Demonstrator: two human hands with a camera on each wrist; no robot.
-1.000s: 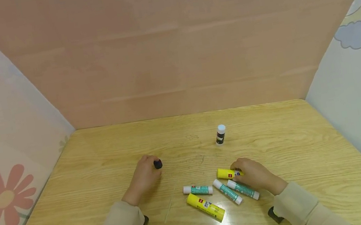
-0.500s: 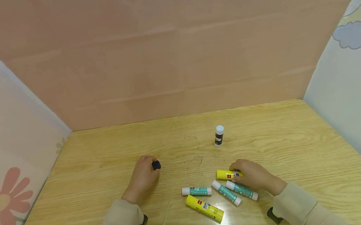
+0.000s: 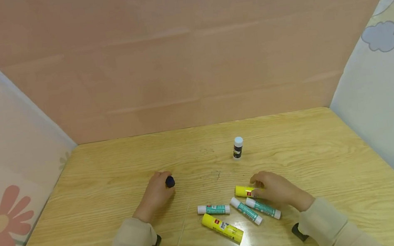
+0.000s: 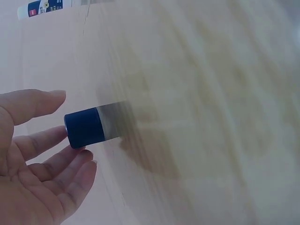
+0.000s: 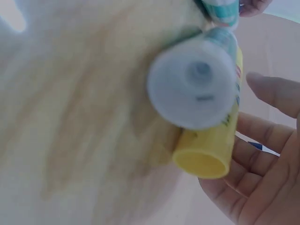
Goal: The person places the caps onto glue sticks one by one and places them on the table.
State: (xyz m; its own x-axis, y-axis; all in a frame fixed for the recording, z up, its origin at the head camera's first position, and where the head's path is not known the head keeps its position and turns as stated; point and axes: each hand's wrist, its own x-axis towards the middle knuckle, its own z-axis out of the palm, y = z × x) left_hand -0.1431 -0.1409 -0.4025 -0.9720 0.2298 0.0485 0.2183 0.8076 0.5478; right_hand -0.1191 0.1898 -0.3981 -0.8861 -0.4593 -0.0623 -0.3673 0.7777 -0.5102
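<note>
My left hand (image 3: 156, 190) is at the left of the table, its fingers beside a short dark blue cap-like cylinder (image 4: 85, 127) standing on the wood. In the left wrist view the thumb is apart from the cylinder, and the fingertips lie behind it, perhaps touching. My right hand (image 3: 276, 188) reaches over a yellow glue stick (image 3: 243, 191) lying on its side. The right wrist view shows the thumb apart from this stick and the fingers loosely bent beside its far side. A teal-and-white glue stick (image 5: 192, 84) lies just in front of it.
Two more teal glue sticks, one on the left (image 3: 213, 209) and one in the middle (image 3: 246, 210), lie near a larger yellow glue stick (image 3: 223, 228). A white-capped black glue stick (image 3: 238, 148) stands upright farther back. Walls border the wooden table (image 3: 111, 160) at the back and sides.
My right hand's fingers have lifted and spread slightly from the yellow glue stick. The left hand and dark blue cylinder stay in place; the head view has shifted a little.
</note>
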